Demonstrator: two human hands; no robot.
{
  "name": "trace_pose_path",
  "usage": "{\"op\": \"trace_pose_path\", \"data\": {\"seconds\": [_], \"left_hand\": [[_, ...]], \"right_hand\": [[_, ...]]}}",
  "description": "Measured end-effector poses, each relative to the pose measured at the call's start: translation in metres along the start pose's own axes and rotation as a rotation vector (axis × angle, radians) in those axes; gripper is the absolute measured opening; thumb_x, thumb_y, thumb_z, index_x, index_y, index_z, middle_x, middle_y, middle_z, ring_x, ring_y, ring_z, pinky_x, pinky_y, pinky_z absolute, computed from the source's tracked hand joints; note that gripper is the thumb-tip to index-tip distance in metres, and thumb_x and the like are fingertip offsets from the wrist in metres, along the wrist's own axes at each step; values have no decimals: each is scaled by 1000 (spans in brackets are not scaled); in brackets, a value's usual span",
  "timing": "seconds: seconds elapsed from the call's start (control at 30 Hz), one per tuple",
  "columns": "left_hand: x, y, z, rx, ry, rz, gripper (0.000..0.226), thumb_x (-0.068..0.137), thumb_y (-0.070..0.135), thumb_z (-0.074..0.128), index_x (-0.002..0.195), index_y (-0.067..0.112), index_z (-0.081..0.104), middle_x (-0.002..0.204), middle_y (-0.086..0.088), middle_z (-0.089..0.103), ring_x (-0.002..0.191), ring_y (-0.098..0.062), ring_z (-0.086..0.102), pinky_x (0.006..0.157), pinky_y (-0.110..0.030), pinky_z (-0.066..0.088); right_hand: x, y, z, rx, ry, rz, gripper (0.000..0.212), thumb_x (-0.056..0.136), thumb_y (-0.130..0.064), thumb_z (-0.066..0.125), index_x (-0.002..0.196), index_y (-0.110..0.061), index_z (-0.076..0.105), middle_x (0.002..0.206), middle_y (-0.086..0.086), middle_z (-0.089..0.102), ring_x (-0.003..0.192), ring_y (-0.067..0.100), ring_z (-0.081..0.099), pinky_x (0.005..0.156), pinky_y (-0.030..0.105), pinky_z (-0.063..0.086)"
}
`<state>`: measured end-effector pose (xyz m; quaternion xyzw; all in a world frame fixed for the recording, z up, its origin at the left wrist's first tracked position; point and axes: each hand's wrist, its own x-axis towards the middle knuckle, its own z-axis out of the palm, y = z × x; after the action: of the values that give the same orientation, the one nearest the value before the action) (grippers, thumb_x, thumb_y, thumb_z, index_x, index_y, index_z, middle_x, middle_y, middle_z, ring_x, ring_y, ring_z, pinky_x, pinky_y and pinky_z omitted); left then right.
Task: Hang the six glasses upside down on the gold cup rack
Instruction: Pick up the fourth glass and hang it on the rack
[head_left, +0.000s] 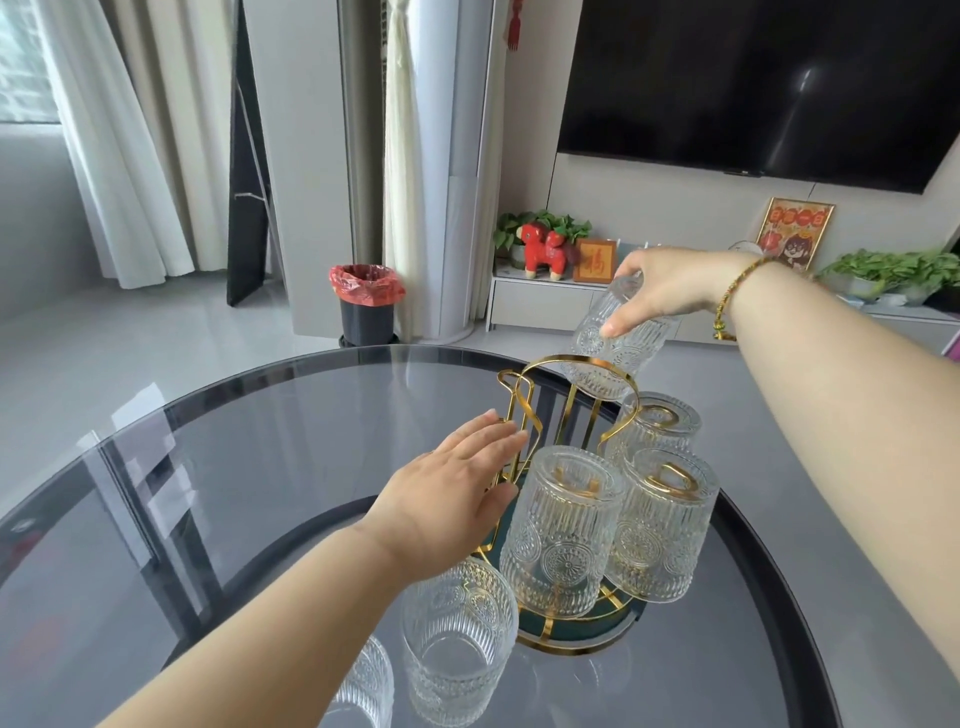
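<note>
On the round dark glass table (260, 467) the gold cup rack (566, 395) stands toward the far-right edge on its green, gold-rimmed base (582, 631), and the fourth hanging looks to be the step in hand. Three ribbed glasses already hang mouth-down on it: the front-left glass (563, 535), the front-right glass (662, 525) and the back glass (657, 428). The right hand (670, 288) reaches over the rack's far side, fingers and thumb wrapped round a tilted glass (613, 343), its mouth turned downward and overlapping the gold top loop; whether it touches the loop I cannot tell. The left hand (447, 499) is open and flat, holding nothing, fingertips against the bare left prongs, seemingly steadying the rack. Next, by my judgement, the mouth must be lined up over a free prong and lowered. Two upright glasses wait near the table's front edge: the nearer-rack glass (460, 639) and a partly cropped glass (363, 691), both seemingly empty.
</note>
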<state>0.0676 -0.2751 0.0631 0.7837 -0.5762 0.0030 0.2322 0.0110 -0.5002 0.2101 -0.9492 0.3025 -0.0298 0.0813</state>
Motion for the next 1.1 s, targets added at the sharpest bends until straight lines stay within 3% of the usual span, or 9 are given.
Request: {"op": "trace_pose_path", "data": {"seconds": [0.4, 0.67, 0.83, 0.93, 1.1], "left_hand": [[0, -1, 0, -2, -1, -10, 48, 93, 33, 33, 139, 33, 18, 150, 19, 19, 136, 6, -1, 107, -20, 23], [-1, -2, 1, -16, -6, -6, 47, 93, 32, 32, 139, 32, 19, 151, 19, 19, 134, 8, -2, 108, -21, 22], [0, -3, 3, -20, -7, 0, 47, 93, 31, 32, 139, 33, 18, 151, 19, 18, 123, 18, -7, 108, -20, 21], [0, -3, 3, -21, -4, 0, 48, 93, 32, 32, 139, 33, 18, 151, 19, 18, 118, 20, -9, 107, -19, 20], [-1, -1, 2, -16, -14, -8, 48, 94, 31, 32, 139, 31, 17, 152, 17, 16, 137, 5, -2, 110, -23, 19]], "right_hand": [[11, -5, 65, -35, -203, -70, 74, 67, -37, 72, 126, -9, 37, 131, 12, 45, 116, 26, 45, 92, 32, 39], [12, -7, 81, -101, -193, -90, 63, 67, -37, 72, 113, -4, 44, 97, 8, 47, 86, 20, 44, 66, 28, 37], [17, 1, 86, -68, -168, -105, 72, 66, -37, 72, 122, -7, 39, 124, 14, 49, 111, 28, 48, 94, 38, 42], [18, 6, 88, 21, -141, -79, 81, 64, -36, 74, 129, -11, 32, 135, 12, 43, 120, 27, 43, 100, 37, 38], [5, 15, 83, 191, -26, -48, 76, 68, -37, 70, 130, -13, 33, 139, 14, 39, 124, 29, 40, 101, 35, 34]]}}
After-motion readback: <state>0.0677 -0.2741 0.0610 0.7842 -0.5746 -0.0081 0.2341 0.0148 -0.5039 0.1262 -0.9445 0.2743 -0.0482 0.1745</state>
